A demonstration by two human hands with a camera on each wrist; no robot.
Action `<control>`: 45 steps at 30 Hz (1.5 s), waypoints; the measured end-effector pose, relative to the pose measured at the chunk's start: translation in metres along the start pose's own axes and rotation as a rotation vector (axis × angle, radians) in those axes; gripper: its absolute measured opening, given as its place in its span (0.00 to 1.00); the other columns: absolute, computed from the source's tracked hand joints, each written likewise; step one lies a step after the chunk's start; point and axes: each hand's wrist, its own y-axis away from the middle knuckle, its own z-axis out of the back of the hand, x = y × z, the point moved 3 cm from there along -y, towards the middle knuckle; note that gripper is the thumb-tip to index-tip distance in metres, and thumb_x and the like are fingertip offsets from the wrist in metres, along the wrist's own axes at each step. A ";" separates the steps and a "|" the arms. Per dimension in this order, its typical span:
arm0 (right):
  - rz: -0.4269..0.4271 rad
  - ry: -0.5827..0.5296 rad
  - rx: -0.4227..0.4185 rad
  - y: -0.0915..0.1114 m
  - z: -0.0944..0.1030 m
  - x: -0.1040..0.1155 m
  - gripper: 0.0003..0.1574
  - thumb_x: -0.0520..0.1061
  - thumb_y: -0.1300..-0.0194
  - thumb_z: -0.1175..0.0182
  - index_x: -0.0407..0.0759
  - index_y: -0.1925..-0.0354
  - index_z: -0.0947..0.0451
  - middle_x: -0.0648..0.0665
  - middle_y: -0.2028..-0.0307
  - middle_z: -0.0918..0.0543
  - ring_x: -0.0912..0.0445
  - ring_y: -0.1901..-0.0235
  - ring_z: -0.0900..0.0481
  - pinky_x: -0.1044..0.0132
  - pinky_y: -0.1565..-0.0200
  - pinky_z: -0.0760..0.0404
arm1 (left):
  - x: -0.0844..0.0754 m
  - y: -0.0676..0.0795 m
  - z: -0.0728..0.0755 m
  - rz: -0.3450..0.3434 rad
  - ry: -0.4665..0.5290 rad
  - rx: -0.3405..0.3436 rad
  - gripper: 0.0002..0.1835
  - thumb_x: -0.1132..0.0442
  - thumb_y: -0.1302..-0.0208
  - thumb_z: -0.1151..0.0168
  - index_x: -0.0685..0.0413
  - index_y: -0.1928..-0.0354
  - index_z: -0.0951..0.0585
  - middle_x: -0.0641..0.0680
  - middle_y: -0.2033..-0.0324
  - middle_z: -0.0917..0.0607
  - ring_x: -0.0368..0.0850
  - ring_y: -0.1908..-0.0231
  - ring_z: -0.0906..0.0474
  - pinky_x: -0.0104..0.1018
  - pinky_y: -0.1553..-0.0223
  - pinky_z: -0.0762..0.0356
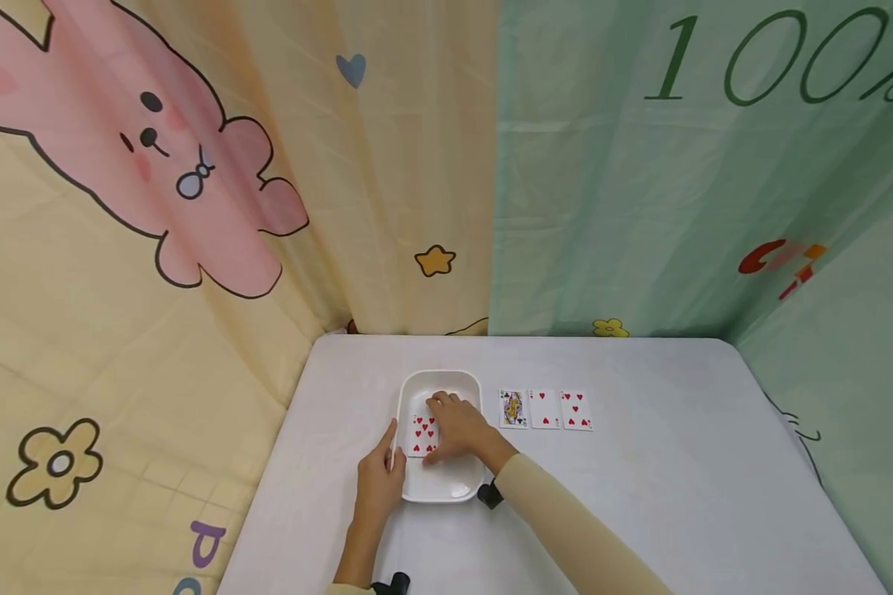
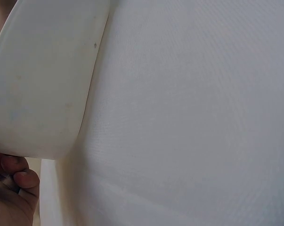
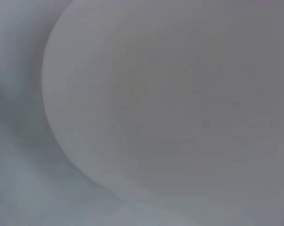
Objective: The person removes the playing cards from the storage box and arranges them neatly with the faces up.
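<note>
A white rectangular tray (image 1: 446, 487) with rounded corners sits on the table. At its left side my left hand (image 1: 376, 483) grips the rim, thumb on the near part and forefinger reaching along the wall. The left wrist view has the tray's outer wall (image 2: 52, 75) close up, with curled fingers (image 2: 26, 179) at its lower end. Inside the tray lies a playing card (image 1: 420, 438) with red hearts, face up. Over its right part my right hand (image 1: 457, 426) holds it between thumb and fingertips, hiding that side. The right wrist view is filled by a blurred pale surface.
To the tray's right, three face-up playing cards lie in a row: a face card (image 1: 513, 409), a hearts card with few pips (image 1: 544, 409) and another hearts card (image 1: 576, 411). A white cloth covers the table (image 1: 655, 496). Printed curtains (image 1: 417, 165) hang behind and at both sides.
</note>
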 end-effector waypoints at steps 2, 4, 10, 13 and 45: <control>-0.004 0.017 0.008 0.000 -0.001 0.000 0.70 0.77 0.59 0.23 0.45 0.27 0.34 0.45 0.31 0.29 0.49 0.34 0.29 0.52 0.36 0.25 | 0.000 0.000 0.000 0.019 -0.006 0.012 0.29 0.69 0.31 0.38 0.49 0.28 0.25 0.45 0.82 0.34 0.34 0.81 0.41 0.28 0.79 0.38; -0.009 0.037 0.019 0.000 -0.001 -0.001 0.70 0.78 0.60 0.23 0.46 0.28 0.33 0.46 0.32 0.28 0.50 0.35 0.29 0.52 0.36 0.25 | -0.001 0.000 0.000 0.033 -0.006 0.019 0.29 0.68 0.31 0.38 0.48 0.28 0.25 0.46 0.82 0.34 0.35 0.81 0.40 0.29 0.79 0.38; -0.023 0.041 0.038 0.000 -0.004 -0.001 0.65 0.76 0.59 0.22 0.47 0.30 0.28 0.46 0.32 0.27 0.50 0.35 0.29 0.51 0.35 0.26 | -0.002 0.000 0.001 0.008 -0.009 0.003 0.29 0.69 0.32 0.38 0.51 0.28 0.24 0.45 0.82 0.34 0.34 0.82 0.41 0.29 0.80 0.39; -0.029 0.040 0.035 0.000 -0.005 -0.001 0.63 0.75 0.58 0.23 0.48 0.31 0.27 0.46 0.32 0.27 0.50 0.35 0.29 0.51 0.35 0.26 | -0.002 0.000 0.001 -0.010 -0.010 -0.012 0.29 0.70 0.32 0.37 0.51 0.29 0.24 0.45 0.82 0.34 0.33 0.82 0.43 0.29 0.79 0.40; -0.004 -0.010 -0.033 0.007 0.013 -0.006 0.61 0.72 0.54 0.22 0.46 0.29 0.28 0.44 0.37 0.26 0.50 0.41 0.26 0.56 0.39 0.22 | -0.003 0.001 0.000 0.022 -0.010 0.011 0.29 0.69 0.31 0.39 0.49 0.28 0.25 0.45 0.82 0.35 0.34 0.82 0.41 0.28 0.79 0.38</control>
